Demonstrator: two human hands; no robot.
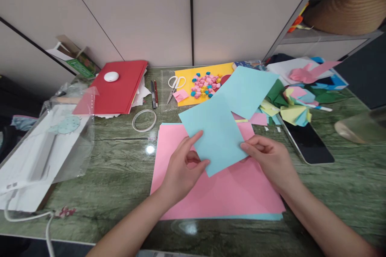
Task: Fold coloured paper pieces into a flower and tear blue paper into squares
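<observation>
A light blue sheet of paper [217, 138] is tilted above a stack of pink paper [229, 196], which has a blue edge showing beneath it. My right hand [269, 156] pinches the sheet's right edge between thumb and fingers. On the opposite side my left hand [185, 168] touches the sheet's left edge, thumb near the bottom corner and index finger stretched along the side, with a gap between them. A second light blue sheet [245, 90] lies behind, partly covered by the first.
White scissors [175, 86] and small colourful paper pieces [206, 84] lie by yellow paper [187, 74]. Left are a tape roll [144, 120], pens [154, 94] and a red folder [120, 96]. Right are a phone [310, 140], folded paper shapes [295, 108] and a clear cup [358, 128].
</observation>
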